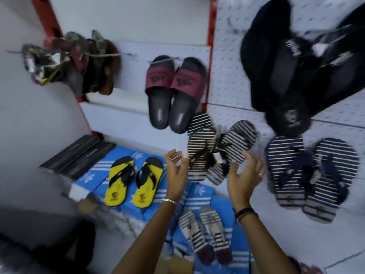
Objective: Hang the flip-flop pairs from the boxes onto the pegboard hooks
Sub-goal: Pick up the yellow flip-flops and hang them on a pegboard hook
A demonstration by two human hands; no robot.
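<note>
A black-and-white striped flip-flop pair (219, 147) hangs on the white pegboard (227, 80), its soles splayed apart and blurred. My left hand (175, 171) is just left of it with fingers spread, holding nothing. My right hand (245, 175) is below and right of the pair, palm up and empty, fingertips close to the lower sole. A yellow-and-black flip-flop pair (132, 182) lies on blue shoe boxes (92, 177). A grey striped pair (207, 236) lies on the blue boxes under my forearms.
Hanging on the pegboard are maroon slides (175, 91), a navy striped pair (310, 175), large black flip-flops (296, 62) at upper right and camouflage pairs (79, 62) at upper left. Black boxes (79, 155) are stacked behind the blue ones. A red upright (210, 50) divides the panels.
</note>
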